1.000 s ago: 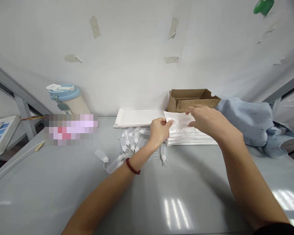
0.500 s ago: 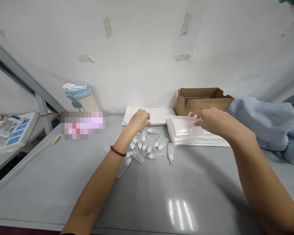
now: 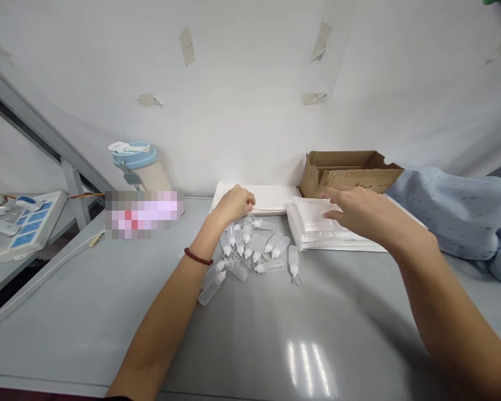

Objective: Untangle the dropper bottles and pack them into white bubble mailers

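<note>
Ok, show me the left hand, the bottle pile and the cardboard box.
Left hand [image 3: 234,204], head view: back of the hand.
Bottle pile [image 3: 259,244], head view: a bottle near its middle.
Cardboard box [image 3: 354,179], head view: its front wall.

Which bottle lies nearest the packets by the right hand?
The rightmost bottle, cap toward the person, close by the packets; the other bottles lie farther left.
</note>
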